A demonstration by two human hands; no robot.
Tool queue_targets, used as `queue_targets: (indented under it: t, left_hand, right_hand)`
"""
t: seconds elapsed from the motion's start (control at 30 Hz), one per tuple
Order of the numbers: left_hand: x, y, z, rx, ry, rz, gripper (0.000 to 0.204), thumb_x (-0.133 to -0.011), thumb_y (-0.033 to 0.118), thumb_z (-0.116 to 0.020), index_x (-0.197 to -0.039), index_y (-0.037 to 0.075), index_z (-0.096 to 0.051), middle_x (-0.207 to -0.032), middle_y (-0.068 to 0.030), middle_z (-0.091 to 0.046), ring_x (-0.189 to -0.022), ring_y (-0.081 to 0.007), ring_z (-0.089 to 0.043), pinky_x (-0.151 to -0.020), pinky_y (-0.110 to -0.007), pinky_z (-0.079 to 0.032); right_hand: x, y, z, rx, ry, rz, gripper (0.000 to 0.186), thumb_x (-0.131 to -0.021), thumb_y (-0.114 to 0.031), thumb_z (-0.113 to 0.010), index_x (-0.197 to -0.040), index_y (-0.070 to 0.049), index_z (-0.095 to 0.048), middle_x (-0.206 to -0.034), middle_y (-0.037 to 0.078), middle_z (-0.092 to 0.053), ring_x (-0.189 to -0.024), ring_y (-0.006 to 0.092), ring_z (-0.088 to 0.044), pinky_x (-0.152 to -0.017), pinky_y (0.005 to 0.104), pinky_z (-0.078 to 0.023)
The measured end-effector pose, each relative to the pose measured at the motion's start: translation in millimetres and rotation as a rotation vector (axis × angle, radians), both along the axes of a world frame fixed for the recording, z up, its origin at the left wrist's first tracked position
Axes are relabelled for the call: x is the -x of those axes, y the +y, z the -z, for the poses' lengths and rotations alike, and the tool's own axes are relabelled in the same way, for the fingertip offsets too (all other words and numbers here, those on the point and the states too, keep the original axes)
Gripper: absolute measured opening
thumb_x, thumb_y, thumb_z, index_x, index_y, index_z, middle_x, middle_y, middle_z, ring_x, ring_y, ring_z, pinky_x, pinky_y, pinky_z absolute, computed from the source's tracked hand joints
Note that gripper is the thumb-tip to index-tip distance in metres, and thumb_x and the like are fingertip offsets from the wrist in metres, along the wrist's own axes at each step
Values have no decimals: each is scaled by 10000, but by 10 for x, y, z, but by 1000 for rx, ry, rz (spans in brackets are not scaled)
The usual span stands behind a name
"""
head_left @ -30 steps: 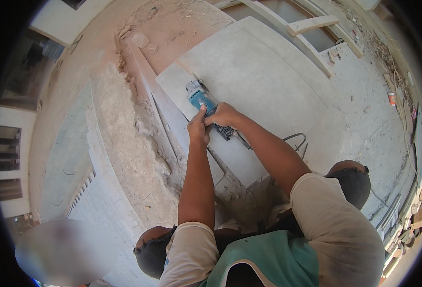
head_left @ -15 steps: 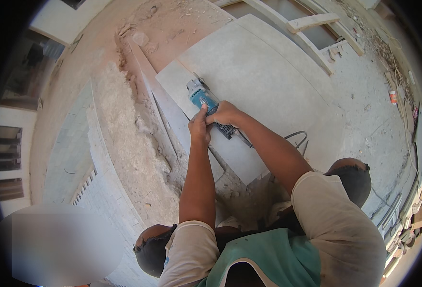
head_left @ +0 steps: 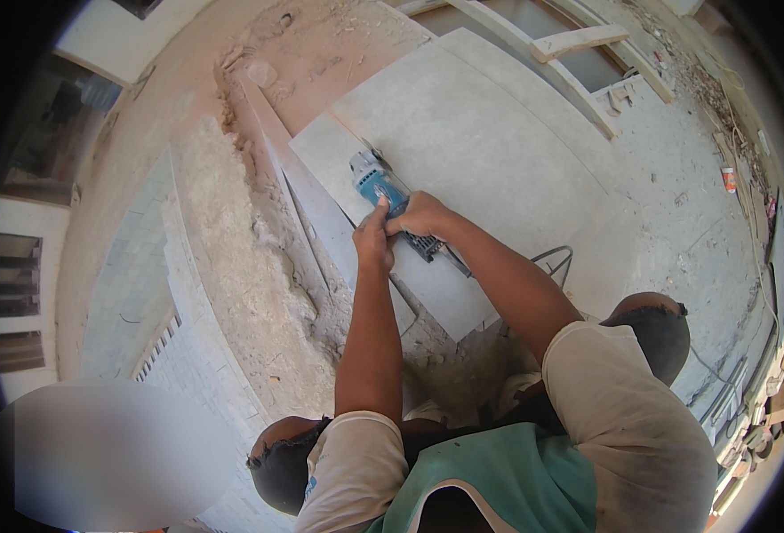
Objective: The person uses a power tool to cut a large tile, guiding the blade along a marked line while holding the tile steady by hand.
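Both hands are wrapped round a blue angle grinder (head_left: 374,185) with a silver head and a black rear end. My left hand (head_left: 372,233) grips its left side, thumb laid along the body. From the right, my right hand (head_left: 420,215) closes over the rear part. The grinder rests over a large pale grey tile slab (head_left: 499,115), its head pointing away from me. A straight line runs across the slab from the far edge to the grinder's head. The disc is mostly hidden by the head. A dark power cord (head_left: 552,255) loops beside my right forearm.
Left of the slab lies a long narrow strip (head_left: 287,182) along a broken concrete edge (head_left: 272,258). A wooden frame (head_left: 543,67) stands at the far right, with an orange-and-white cup (head_left: 729,179) beyond it. Reddish soil (head_left: 339,53) lies at the far side.
The grinder and both hands have shifted very slightly toward me and to the right. My grip looks the same.
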State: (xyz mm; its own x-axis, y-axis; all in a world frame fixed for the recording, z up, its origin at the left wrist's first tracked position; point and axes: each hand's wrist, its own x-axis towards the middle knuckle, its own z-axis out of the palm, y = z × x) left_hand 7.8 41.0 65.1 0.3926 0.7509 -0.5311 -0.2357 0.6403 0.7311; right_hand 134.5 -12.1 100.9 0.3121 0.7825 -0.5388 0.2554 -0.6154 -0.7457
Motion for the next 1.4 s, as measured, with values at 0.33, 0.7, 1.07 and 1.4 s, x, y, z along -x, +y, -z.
queue_targets:
  t: [0.33, 0.7, 1.07, 1.4]
  left_hand:
    - [-30, 95, -259, -58, -130, 45, 536, -884, 276, -744, -1210, -92, -529, -1095, -168, -654, -949, -244, -665, -874, -389, -520]
    - [-992, 90, -861, 107, -476, 131, 664, -788, 252, -825, -1235, -117, -501, -1055, -189, -646, -952, -264, -660, -846, -348, -523]
    - [-1262, -412, -1048, 250, -635, 280, 614, -770, 222, -822, -1229, -75, -540, -1082, -170, -640, -973, -265, -646, -877, -373, -516]
    - [-1428, -624, -849, 117, -436, 302, 510, -794, 199, -796, -1148, -101, -587, -1016, -180, -666, -878, -236, -675, -771, -336, -548]
  right_hand:
    - [-70, 45, -334, -98, 42, -9, 572, -613, -326, -832, -987, 80, -679, -948, 184, -700, -850, 261, -685, -747, 349, -522]
    - [-593, -136, -1507, 71, -195, 77, 488, -707, -292, -826, -1055, -3, -642, -884, 82, -655, -763, 161, -617, -703, 318, -489]
    - [-654, -750, -1725, 107, -192, 255, 405, -772, -243, -791, -1046, -9, -606, -812, 58, -631, -647, 140, -602, -588, 279, -485]
    - [-908, -1075, -1247, -59, 49, 294, 399, -774, -237, -797, -1041, 4, -625, -815, 47, -631, -658, 134, -595, -599, 283, -478]
